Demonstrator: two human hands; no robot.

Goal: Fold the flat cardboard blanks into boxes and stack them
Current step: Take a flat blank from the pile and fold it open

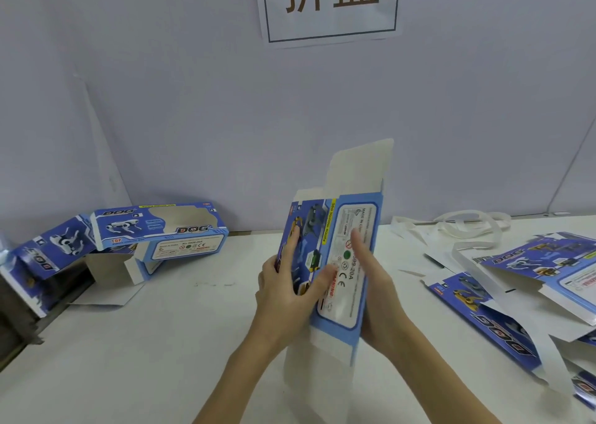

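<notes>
Cardboard blank (335, 262) held upright above the surface (161, 343).
Gripped between left hand (287, 291) and right hand (374, 288); left fingers (295, 246) spread across printed panel, right thumb pressed flat on label, remaining right fingers hidden behind.

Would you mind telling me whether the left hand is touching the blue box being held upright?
Touching. The head view shows the left hand gripping the box, its fingers lying flat on the printed panel.
</notes>
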